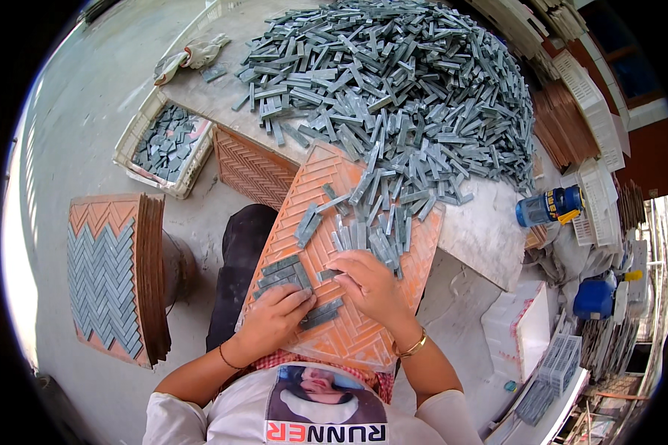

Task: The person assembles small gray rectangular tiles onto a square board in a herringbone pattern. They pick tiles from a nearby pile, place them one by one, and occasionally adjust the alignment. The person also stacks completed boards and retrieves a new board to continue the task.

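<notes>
- The right hand point(369, 287) is pinching one short dark strip point(324, 275) between its thumb and forefinger, holding it over the middle of the board.
- The left hand point(272, 317) is resting palm down, its fingers lying close together on the board's left side; whether they are gripping anything beneath cannot be told.
- Laid strips point(284, 272) are forming a small patch ahead of the left hand, with a few more lying just to its right.
- The board point(358, 340) is showing bare orange grooves over most of its visible face, so the filling is apparently standing at an early stage.
- The pinched strip is lying at the right hand's fingertips, to the right of the laid patch and apart from it.
- Loose strips point(360, 235) are covering the board's far right part, just beyond the right hand.
- A large pile point(401, 96) is spreading over the table point(484, 231) farther ahead.
- At the left, a stack point(153, 282) is bearing a largely filled top board; a crate point(123, 158) is holding grey chips.
</notes>
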A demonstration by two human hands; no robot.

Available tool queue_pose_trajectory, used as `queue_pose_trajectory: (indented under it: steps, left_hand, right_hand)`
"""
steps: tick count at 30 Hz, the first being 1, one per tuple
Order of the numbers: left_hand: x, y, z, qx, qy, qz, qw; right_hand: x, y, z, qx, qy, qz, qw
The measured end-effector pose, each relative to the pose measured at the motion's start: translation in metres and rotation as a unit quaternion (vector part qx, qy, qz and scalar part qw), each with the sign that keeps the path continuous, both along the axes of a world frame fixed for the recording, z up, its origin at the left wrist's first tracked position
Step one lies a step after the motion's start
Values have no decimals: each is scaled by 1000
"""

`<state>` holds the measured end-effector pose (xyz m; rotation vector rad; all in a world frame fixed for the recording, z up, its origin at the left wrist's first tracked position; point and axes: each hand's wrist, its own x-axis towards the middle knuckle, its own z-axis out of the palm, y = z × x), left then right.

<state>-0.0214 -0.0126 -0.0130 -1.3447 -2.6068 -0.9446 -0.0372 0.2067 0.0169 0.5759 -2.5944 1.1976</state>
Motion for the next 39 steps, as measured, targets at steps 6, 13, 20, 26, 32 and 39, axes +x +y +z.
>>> queue_pose_trajectory:
  steps: [6,13,20,26,32,39]
  left_hand:
    - [-1,-2,7,60,-19,29,998]
    - [15,-10,5,55,-4,14,998]
    - [17,-4,3,85,-50,17,995]
    - [10,-12,8,103,-66,83,989]
    - [15,-9,10,105,-51,73,990]
    - [12,-9,14,105,-65,68,990]
  right_hand:
    - [30,24,16,186,-46,39,981]
    - [84,16,19,196,-189,-16,962]
    - [123,-7,-8,128,-139,-126,974]
    - [123,-12,-9,84,-176,-211,958]
    - [105,-14,-6,67,-188,-213,956]
    - [98,8,-13,-75,-236,-208,946]
